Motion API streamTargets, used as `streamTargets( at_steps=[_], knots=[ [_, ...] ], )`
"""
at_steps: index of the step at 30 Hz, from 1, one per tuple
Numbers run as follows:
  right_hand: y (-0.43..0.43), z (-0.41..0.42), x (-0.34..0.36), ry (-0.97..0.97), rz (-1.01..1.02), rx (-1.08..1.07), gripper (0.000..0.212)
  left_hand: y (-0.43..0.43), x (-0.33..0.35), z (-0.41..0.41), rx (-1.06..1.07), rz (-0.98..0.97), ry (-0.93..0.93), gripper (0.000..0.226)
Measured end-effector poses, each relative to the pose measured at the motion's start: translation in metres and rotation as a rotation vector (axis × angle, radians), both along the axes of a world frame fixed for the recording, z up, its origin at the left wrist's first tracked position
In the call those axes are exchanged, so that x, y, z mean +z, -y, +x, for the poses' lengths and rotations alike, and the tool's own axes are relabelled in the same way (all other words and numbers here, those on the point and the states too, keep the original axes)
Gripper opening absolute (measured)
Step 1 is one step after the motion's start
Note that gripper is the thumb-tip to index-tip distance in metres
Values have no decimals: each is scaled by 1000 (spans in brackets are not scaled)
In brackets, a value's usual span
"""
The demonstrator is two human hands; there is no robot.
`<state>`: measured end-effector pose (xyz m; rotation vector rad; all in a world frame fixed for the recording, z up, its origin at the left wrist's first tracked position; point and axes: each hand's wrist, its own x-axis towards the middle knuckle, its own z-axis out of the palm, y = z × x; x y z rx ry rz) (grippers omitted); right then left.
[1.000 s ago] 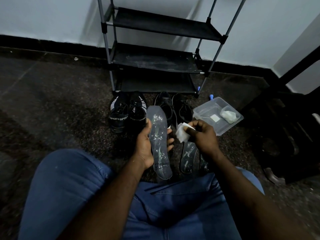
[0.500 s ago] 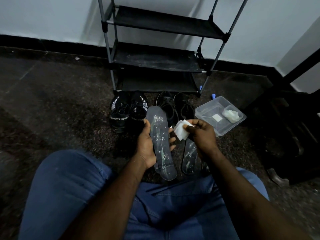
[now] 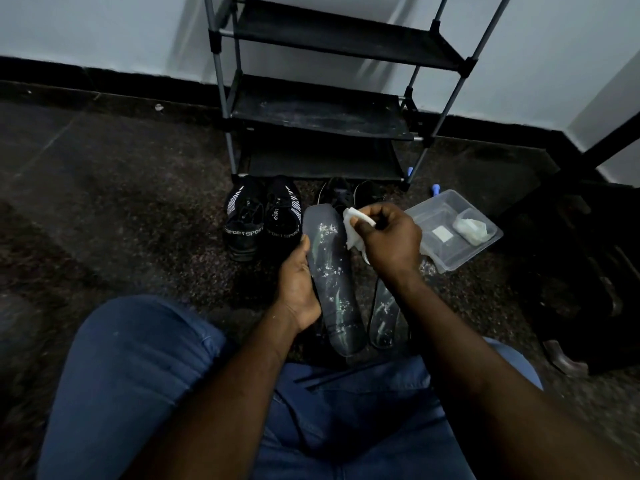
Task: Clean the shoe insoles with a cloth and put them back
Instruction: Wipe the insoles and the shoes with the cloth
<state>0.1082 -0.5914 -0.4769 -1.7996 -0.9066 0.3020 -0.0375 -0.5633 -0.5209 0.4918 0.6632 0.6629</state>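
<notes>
Cloth [image 3: 351,233] now against insole [image 3: 333,282]

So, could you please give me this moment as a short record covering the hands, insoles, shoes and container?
left hand: grips the held insole by its edge
held insole: dark, with white specks
right hand: pinches the white cloth by the insole's toe end
second insole: lies on the floor, also marked
shoes: SPORT pair and darker pair, in front of the rack
clear container: holds a white wad
</notes>
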Motion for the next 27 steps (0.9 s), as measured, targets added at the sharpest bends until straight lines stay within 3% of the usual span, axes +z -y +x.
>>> streamTargets(
  at_steps=[7, 11, 17, 27],
  knots=[
    [2, -1, -6, 128, -131, 100, 15, -7, -3, 1, 68, 80, -228, 38],
    [4, 5, -15, 11, -194, 68, 12, -10, 0, -3, 44, 127, -254, 25],
    [8, 9, -25, -229, -169, 83, 14, -7, -2, -2, 44, 126, -248, 30],
    [6, 13, -25, -189, -166, 57, 17, -10, -1, -2, 39, 252, -316, 17]
  ],
)
